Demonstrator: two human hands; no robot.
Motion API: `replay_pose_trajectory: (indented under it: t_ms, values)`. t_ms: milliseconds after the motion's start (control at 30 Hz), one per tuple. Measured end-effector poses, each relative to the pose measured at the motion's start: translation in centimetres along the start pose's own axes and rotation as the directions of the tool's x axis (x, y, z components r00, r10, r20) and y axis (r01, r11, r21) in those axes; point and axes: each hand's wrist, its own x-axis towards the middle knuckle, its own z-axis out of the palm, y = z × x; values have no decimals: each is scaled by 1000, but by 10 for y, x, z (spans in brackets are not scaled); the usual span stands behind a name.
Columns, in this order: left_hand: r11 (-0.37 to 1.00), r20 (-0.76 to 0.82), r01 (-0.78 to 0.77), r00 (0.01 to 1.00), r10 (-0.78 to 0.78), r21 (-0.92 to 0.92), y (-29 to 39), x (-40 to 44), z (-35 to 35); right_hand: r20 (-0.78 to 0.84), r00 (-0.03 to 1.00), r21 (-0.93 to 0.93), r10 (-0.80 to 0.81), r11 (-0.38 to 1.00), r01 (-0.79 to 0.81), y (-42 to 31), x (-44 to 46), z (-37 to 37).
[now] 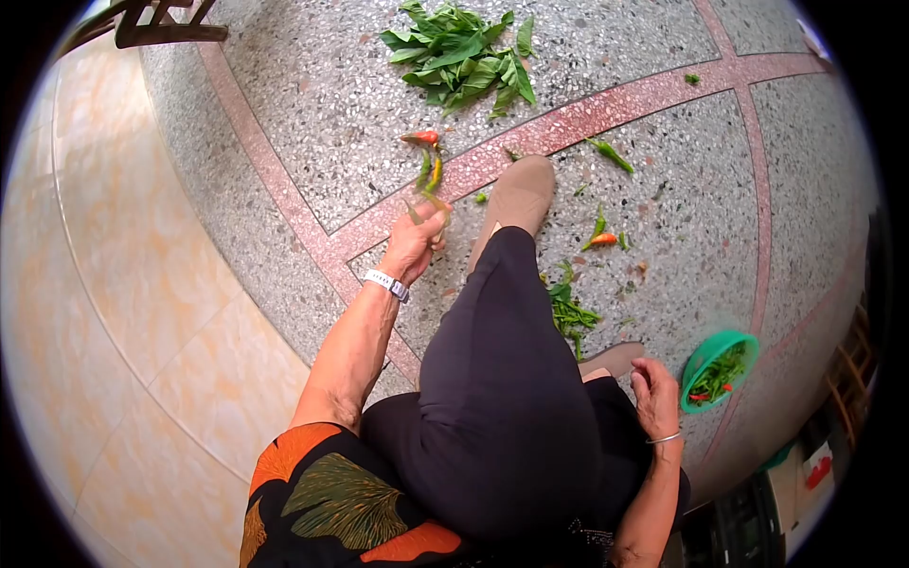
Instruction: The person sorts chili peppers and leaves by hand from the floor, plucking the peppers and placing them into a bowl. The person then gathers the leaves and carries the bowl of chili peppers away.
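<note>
My left hand (414, 244), with a white band at its wrist, reaches down to the floor, fingers closed on a slim green chili pepper (414, 213), slightly blurred. Just beyond the fingertips lie a yellow-green chili pepper (435, 174), a green one (423, 168) and a red-orange one (420, 138). Beside my knee, my right hand (655, 396) hangs with its fingers loosely bent and apart, nothing visible in them. To its right stands a green plastic basket (689, 379) containing green and red chili peppers (721, 371).
A heap of green leaves (464, 57) lies ahead on the speckled floor (312, 85). Green stems or peppers (572, 312) lie between my shoes. Loose peppers, including an orange one (602, 240) and a green one (614, 156), are scattered rightward. Dark wooden furniture (170, 33) stands at upper left.
</note>
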Motion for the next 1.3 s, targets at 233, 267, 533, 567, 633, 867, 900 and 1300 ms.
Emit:
replay_pose_trajectory:
  t_ms: [233, 267, 533, 567, 633, 867, 900, 1300]
  values:
    - [1000, -35, 6, 999, -7, -17, -1, 3, 6, 7, 1000, -1, 6, 1000, -6, -2, 1, 0]
    - [1000, -13, -9, 1000, 9, 2, -4, 5, 1, 6, 1000, 0, 3, 1000, -3, -2, 2, 0]
    - [476, 28, -338, 837, 547, 812, -22, 22, 6, 7, 1000, -18, -21, 1000, 22, 1, 2, 2]
    - [356, 84, -385, 771, 631, 852, -22, 24, 10, 5, 1000, -3, -20, 1000, 20, 2, 2, 2]
    - [338, 38, -350, 741, 670, 874, -22, 25, 17, -1, 1000, 27, -17, 999, 17, 4, 2, 3]
    - [150, 237, -493, 635, 736, 857, -13, 24, 35, 11, 1000, -3, -13, 1000, 13, 0, 3, 4]
    - [155, 244, -481, 664, 707, 863, -15, 28, 39, 12, 1000, -8, -23, 1000, 23, 0, 3, 4]
    - [-26, 424, -469, 771, 474, 883, -13, 37, 50, 7, 999, -9, -52, 999, 52, -6, 5, 4]
